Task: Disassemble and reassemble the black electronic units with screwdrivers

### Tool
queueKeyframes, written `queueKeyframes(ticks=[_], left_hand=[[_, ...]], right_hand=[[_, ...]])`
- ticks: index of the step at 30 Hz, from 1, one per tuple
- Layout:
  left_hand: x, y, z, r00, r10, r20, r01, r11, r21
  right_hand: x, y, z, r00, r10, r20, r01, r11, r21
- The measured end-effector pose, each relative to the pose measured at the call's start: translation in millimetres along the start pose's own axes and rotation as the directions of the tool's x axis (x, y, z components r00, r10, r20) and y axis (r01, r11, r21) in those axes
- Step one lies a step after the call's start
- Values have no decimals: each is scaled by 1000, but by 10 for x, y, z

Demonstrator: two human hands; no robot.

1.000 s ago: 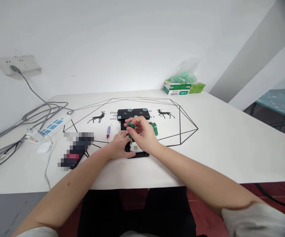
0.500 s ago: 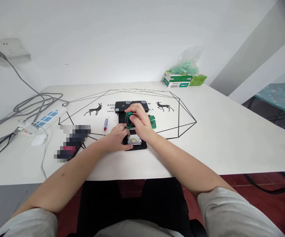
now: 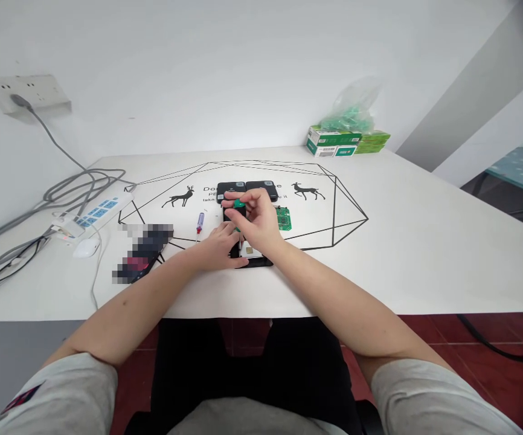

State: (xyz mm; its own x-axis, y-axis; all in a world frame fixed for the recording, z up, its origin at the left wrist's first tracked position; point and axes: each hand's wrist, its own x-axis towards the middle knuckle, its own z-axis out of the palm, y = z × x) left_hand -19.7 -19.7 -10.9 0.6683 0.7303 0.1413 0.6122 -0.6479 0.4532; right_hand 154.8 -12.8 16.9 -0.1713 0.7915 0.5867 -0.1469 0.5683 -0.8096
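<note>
My right hand (image 3: 258, 220) grips the green handle of a screwdriver (image 3: 239, 204), its shaft pointing down at an opened black device (image 3: 256, 263) with a silver plate (image 3: 250, 250). My left hand (image 3: 221, 244) lies at the left side of that device, its thumb along the near edge and its fingers bent near the screwdriver's shaft. What those fingers touch is partly hidden. Right of my right hand is a green circuit board (image 3: 284, 219). Behind my hands sit two black boxes, a left one (image 3: 231, 188) and a right one (image 3: 264, 189).
A purple screwdriver (image 3: 200, 222) and a blurred-out dark object (image 3: 146, 254) lie to the left. Farther left are a power strip (image 3: 102, 211), grey cables, glasses (image 3: 12, 266) and a white mouse-like item (image 3: 86, 247). Green and white boxes (image 3: 334, 142) stand at the back right.
The view has shifted, so the table items appear farther right. My right hand's fingers have changed their hold on the green handle and look more spread. My left hand stays by the device.
</note>
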Motion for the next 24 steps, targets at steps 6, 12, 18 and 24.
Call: queueKeyframes(ticks=[6, 12, 18, 24], left_hand=[[-68, 20, -72, 995, -25, 98, 14, 993, 117], [-91, -74, -25, 991, -62, 121, 51, 994, 94], [-87, -136, -21, 989, -83, 122, 79, 996, 44], [-84, -67, -53, 991, -54, 122, 53, 998, 18]], right_hand=[[-7, 116, -106, 994, -111, 9, 111, 994, -15], [32, 131, -195, 912, -409, 3, 384, 853, -353], [17, 101, -241, 896, -445, 13, 424, 844, -329], [-80, 28, -210, 992, -124, 11, 124, 979, -164]])
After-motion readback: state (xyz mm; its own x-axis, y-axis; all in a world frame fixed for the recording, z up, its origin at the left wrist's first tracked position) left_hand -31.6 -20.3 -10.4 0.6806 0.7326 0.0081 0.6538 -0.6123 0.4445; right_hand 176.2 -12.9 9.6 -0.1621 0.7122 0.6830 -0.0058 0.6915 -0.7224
